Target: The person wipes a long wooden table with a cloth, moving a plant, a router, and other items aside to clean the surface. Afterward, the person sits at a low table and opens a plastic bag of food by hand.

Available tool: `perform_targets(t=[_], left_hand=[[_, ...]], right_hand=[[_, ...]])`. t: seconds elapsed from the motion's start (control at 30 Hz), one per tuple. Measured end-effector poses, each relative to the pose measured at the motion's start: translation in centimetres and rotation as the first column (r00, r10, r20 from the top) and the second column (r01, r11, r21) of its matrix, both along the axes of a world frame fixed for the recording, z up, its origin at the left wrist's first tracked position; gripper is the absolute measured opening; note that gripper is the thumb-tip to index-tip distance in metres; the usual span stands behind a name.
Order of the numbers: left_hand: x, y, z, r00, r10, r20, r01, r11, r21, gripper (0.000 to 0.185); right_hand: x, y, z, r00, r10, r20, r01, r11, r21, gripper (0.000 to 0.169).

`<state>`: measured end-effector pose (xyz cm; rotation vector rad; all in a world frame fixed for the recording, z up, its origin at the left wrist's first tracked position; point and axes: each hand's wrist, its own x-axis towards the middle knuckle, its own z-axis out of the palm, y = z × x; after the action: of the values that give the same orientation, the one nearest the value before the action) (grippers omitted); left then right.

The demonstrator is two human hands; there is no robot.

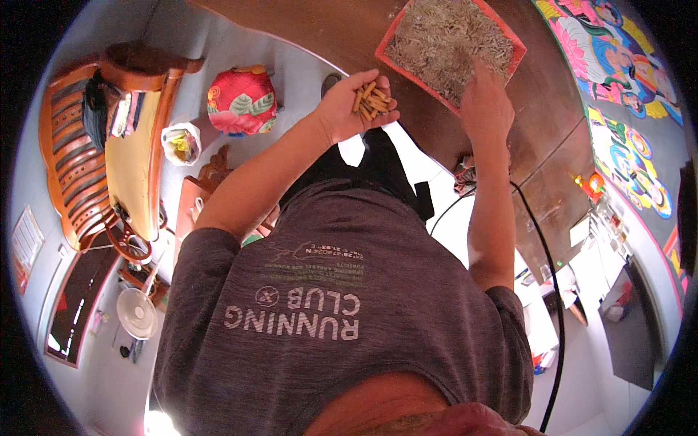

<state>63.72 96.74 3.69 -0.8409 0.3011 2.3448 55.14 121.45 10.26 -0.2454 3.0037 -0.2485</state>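
Palm up and cupped, my left hand holds a small heap of short yellow-brown stick-like pieces. My right hand points down into a red-orange rimmed tray at the top right. Its fingertips touch the loose, greyish-brown, short dry pieces that fill the tray. Whether those fingers pinch a piece is hidden. The tray rests on a dark brown wooden table, to the right of my left hand.
A black cable crosses the table's right part. Small items stand at its far right edge, near a colourful painted wall. To the left are a red floral stool, a white-lined bin and a wooden bench.
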Motion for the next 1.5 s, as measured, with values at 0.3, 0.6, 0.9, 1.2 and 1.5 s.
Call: perform_targets(t=[0.3, 0.6, 0.9, 1.2, 1.5], left_hand=[[7.7, -1.0, -2.8, 0.947, 0.312, 0.079, -0.319, 0.941, 0.115, 0.029], [12.4, -5.0, -3.4, 0.867, 0.457, 0.198, -0.472, 0.881, 0.033, 0.026], [20.1, -18.0, -7.3, 0.748, 0.622, 0.233, -0.657, 0.744, 0.124, 0.028], [34.1, -40.5, -14.8, 0.507, 0.838, 0.202, -0.842, 0.532, -0.088, 0.025], [39.8, -55.0, -20.4, 0.236, 0.971, 0.035, -0.971, 0.237, -0.013, 0.034]], right_hand=[[0.3, 1.1, 0.2, 0.993, 0.095, -0.075, -0.096, 0.995, -0.004, 0.035], [1.1, -1.5, 0.1, 0.911, 0.312, -0.271, -0.336, 0.941, -0.046, 0.036], [8.7, -21.9, 1.3, 0.939, 0.332, -0.091, -0.334, 0.814, -0.475, 0.033], [22.6, -48.3, -7.6, 0.744, 0.605, 0.283, -0.229, 0.629, -0.743, 0.029], [37.3, -75.3, -19.1, 0.237, 0.964, -0.118, -0.764, 0.11, -0.636, 0.027]])
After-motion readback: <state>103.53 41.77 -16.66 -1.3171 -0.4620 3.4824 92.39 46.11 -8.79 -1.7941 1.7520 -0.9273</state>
